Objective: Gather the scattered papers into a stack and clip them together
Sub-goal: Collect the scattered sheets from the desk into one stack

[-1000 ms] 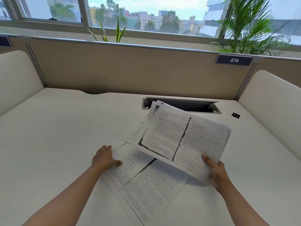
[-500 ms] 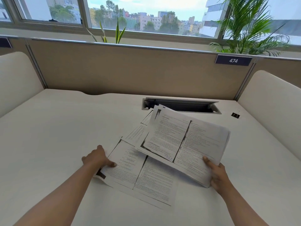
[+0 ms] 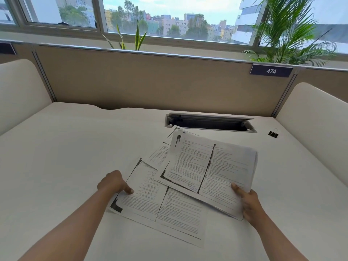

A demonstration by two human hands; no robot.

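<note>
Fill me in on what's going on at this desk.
A person is gathering papers on a white desk. The right hand holds a bundle of printed white sheets by its near corner, raised off the desk. The left hand pinches the left edge of a loose printed sheet lying flat. More scattered printed sheets lie partly under the bundle, toward the grey cable slot. The small black binder clip sits untouched at the far right; nothing is clipped yet.
</note>
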